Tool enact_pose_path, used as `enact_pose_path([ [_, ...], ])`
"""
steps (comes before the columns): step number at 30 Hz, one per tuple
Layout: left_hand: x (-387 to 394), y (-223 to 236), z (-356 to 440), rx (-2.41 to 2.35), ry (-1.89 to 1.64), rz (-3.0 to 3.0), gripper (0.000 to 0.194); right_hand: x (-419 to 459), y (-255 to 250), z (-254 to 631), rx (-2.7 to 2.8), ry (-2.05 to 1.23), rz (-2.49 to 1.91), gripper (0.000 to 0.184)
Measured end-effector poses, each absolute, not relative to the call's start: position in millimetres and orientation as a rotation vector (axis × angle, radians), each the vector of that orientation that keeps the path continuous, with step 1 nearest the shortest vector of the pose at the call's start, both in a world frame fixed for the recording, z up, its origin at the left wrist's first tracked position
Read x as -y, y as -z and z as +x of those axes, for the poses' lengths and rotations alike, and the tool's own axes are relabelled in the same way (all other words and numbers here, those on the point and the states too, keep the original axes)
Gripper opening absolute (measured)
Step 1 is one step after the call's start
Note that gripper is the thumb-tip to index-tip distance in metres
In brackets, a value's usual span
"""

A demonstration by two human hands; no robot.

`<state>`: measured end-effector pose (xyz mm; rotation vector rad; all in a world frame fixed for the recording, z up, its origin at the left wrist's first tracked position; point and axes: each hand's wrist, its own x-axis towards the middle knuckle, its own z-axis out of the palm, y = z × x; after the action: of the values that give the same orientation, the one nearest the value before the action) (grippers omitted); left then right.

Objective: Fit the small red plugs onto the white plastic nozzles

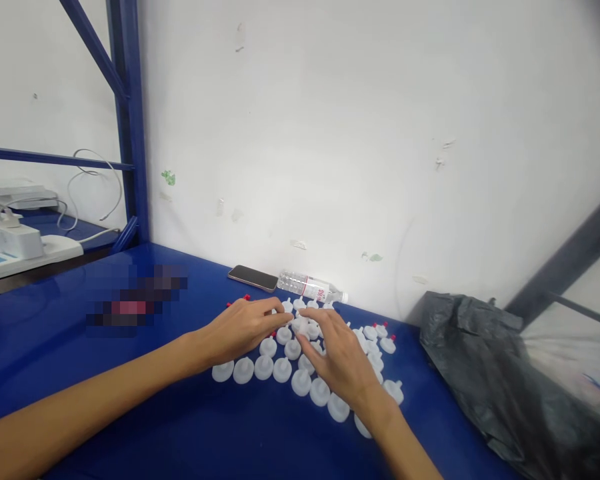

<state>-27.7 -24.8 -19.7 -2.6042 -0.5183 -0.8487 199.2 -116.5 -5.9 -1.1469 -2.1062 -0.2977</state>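
Observation:
Many white nozzle caps [283, 369], round discs with a narrow spout, stand in rows on the blue table. A few carry small red tips [393, 339]. My right hand [337, 350] is over the middle of the group, with thumb and forefinger closed around one white nozzle cap [301, 325]. Close beside it, my left hand [245, 327] has its thumb and forefinger drawn together at the same cap. Whatever lies between the left fingertips is hidden or too small to make out. Several caps are partly covered by both hands.
Against the wall lie a phone [253, 277] and a clear plastic bottle [310, 287] on its side. A black plastic bag [480, 373] drapes over the right side. A blurred-out dark item [135, 303] is on the left, with a power strip [55, 248] beyond the blue frame [130, 120].

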Motion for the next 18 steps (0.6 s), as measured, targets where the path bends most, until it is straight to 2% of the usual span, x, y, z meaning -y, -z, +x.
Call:
enact_pose_path([
  [9, 25.4, 20.2, -26.4, 0.566, 0.914, -2.686, 0.019, 118.7, 5.8, 197.1, 2.086, 0.343, -1.119, 0.034],
  [14, 27.0, 20.6, -26.9, 0.572, 0.872, -2.759, 0.032, 122.3, 0.5, 193.0, 2.066, 0.336, -1.058, 0.033],
  [18, 30.1, 18.4, -27.4, 0.552, 0.889, -2.787, 0.034, 123.8, -1.3, 190.3, 2.084, 0.352, -1.016, 0.033],
])
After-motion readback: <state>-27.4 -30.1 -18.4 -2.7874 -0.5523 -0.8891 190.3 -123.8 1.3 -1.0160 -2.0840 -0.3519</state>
